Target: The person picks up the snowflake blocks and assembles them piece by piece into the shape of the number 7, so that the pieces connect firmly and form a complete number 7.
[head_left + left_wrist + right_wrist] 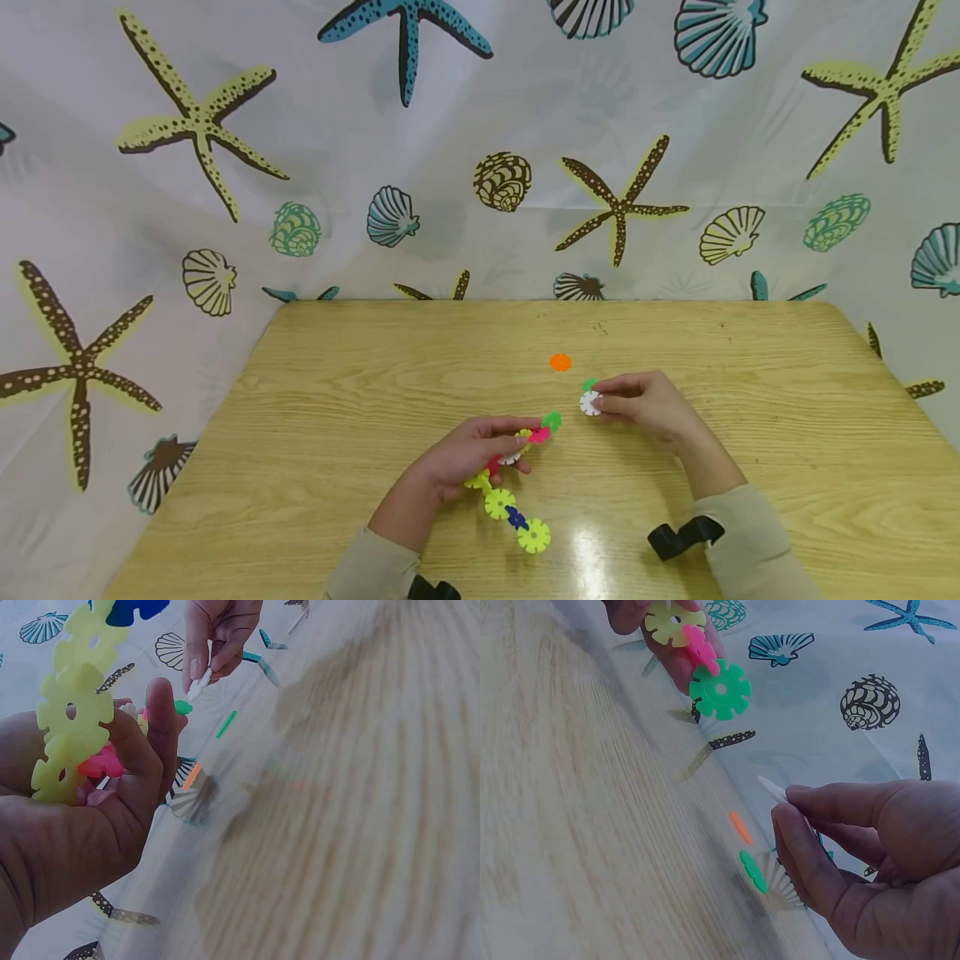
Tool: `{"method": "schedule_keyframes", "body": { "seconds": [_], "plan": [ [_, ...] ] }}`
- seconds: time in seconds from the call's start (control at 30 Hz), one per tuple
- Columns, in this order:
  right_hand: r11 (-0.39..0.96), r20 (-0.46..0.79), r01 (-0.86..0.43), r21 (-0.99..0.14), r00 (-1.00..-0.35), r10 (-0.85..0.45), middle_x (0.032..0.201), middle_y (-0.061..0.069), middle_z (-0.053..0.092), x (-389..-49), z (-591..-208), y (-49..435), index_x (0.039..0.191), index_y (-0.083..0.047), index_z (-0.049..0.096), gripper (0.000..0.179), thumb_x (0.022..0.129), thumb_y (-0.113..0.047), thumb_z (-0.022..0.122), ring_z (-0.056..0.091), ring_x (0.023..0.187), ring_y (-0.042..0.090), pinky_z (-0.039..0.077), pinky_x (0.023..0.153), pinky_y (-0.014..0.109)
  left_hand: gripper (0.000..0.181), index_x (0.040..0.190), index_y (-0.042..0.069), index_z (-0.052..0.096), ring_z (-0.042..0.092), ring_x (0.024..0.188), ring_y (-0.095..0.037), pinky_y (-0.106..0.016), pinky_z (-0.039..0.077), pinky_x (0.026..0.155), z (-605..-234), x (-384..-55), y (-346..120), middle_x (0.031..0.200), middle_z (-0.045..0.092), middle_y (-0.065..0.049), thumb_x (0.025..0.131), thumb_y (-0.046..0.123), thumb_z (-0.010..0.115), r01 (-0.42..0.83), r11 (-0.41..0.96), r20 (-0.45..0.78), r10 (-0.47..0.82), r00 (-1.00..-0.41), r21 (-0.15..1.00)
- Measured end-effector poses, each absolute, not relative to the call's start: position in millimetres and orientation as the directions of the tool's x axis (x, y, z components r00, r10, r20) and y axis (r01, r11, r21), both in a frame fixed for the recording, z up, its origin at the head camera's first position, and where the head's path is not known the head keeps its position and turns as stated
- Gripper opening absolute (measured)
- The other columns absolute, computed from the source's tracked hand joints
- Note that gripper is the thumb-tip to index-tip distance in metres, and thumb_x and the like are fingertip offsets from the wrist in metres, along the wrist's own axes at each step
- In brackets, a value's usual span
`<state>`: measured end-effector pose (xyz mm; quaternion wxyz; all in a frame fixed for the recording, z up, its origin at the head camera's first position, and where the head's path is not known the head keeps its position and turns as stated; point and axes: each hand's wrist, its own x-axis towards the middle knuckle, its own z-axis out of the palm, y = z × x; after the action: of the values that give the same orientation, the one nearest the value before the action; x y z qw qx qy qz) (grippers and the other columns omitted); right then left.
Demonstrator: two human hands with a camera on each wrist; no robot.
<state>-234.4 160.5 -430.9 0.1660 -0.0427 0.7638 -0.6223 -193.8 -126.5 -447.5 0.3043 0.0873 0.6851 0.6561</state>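
Note:
A chain of notched plastic discs runs through my left hand (468, 454), whose thumb and fingers grip it near its middle. Yellow discs (499, 503) and a dark blue disc (517, 517) hang from its lower end. Toward the other end sit a pink disc (701, 649) and, at the tip, a green disc (720, 689). My right hand (648, 406) pinches a single white disc (590, 403) between thumb and fingers, apart from the chain's green tip. The fingers of my left hand partly cover the chain's middle.
On the wooden table (337, 375) lie a loose orange disc (560, 362) and, behind the right hand's fingers, a loose green disc (590, 384). A white cloth (450, 242) printed with shells and starfish hangs along the table's back and sides.

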Motion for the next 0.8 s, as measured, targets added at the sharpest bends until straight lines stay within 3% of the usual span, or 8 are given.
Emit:
{"method": "schedule_keyframes", "body": {
  "seconds": [0.37, 0.8],
  "plan": [
    [0.203, -0.199, 0.138, -0.969, -0.926, -0.320, 0.117, 0.020, 0.068, -231.4, -427.9, 150.5, 0.121, 0.014, 0.064, 0.033, 0.092, -0.001, 0.068, 0.071, 0.090, 0.012, 0.060, 0.086, 0.034, 0.038, 0.138, 0.018, 0.061, 0.069, 0.086, -0.011, -0.019, 0.043, 0.057, -448.3, -194.4, -126.3, 0.134, 0.062, -0.004, 0.101, 0.024, 0.060, -0.282, 0.118, -0.301, 0.522, -0.798, 0.952],
    [0.222, -0.201, 0.126, -0.967, -0.912, -0.358, 0.111, 0.013, 0.071, -231.0, -431.3, 148.1, 0.121, 0.010, 0.066, 0.032, 0.093, -0.005, 0.068, 0.071, 0.092, 0.014, 0.059, 0.087, 0.035, 0.038, 0.139, 0.016, 0.061, 0.069, 0.086, -0.010, -0.019, 0.044, 0.055, -445.7, -193.7, -126.4, 0.139, 0.060, -0.005, 0.101, 0.022, 0.058, -0.276, 0.109, -0.290, 0.539, -0.791, 0.955]
  ]
}}
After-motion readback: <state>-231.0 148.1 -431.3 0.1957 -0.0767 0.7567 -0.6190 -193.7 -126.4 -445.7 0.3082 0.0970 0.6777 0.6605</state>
